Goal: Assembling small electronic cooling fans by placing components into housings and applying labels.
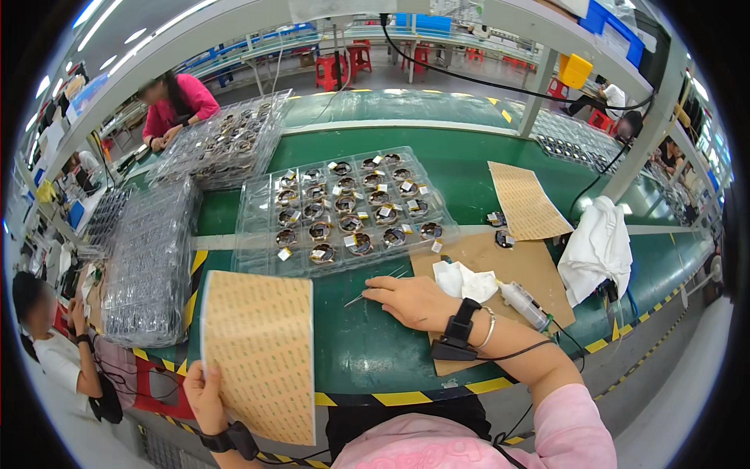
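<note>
My left hand [205, 399] is closed on the lower left edge of a tan sheet [258, 344] printed with rows of small green marks, held up at the bench's front edge. My right hand [410, 303] reaches over the green bench top, its fingertips closed at a pair of metal tweezers [355, 299]. The tweezers lie low at the bench surface, partly hidden under the fingers. Just beyond sits a clear plastic tray [258, 254] with rows of round dark parts [344, 204] bearing small white and yellow tabs.
A brown board [539, 270] carries crumpled white paper [465, 281] and a clear syringe-like tube [523, 305]. Another tan sheet [527, 199], small dark parts [504, 238] and a white cloth [598, 250] lie right. Stacked trays [152, 262] stand left; co-workers sit nearby.
</note>
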Demonstrator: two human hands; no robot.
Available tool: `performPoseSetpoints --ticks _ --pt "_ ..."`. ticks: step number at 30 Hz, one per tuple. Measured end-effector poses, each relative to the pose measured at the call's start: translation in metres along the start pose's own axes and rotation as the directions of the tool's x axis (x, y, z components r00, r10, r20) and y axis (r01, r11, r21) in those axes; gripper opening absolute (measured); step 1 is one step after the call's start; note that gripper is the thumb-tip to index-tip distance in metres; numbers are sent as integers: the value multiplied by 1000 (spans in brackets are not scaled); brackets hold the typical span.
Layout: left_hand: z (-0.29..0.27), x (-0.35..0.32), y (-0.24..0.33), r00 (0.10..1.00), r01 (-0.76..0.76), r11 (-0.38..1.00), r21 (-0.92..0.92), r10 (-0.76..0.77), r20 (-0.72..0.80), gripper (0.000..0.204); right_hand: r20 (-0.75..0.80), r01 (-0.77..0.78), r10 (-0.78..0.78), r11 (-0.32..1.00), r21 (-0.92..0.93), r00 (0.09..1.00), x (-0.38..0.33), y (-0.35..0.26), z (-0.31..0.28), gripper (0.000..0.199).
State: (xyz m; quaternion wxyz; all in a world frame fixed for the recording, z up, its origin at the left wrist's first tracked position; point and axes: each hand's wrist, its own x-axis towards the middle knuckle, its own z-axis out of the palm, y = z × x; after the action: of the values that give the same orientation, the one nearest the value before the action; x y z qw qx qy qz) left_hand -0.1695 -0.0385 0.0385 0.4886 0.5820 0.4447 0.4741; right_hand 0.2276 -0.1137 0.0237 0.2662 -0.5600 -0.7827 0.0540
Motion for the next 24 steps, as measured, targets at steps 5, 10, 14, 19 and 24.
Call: performPoseSetpoints --ticks 5,10,14,19,24 --pt "15 -7 -15 981 141 986 92 -152 123 9 61 -25 33 991 -131 998 3 3 10 22" --pt "34 -15 -14 950 275 953 125 -289 117 23 -126 -28 23 999 -36 992 -2 -15 -6 22" --pt "43 -16 -15 929 265 944 196 -305 210 35 -261 -91 73 994 -59 963 3 -14 -15 15" --pt "58 -11 -34 920 141 970 199 -203 335 41 245 -475 578 288 832 779 12 -9 -3 18" --pt "82 -11 -27 884 232 964 132 -265 385 43 502 -494 618 -204 845 604 24 -1 7 22"
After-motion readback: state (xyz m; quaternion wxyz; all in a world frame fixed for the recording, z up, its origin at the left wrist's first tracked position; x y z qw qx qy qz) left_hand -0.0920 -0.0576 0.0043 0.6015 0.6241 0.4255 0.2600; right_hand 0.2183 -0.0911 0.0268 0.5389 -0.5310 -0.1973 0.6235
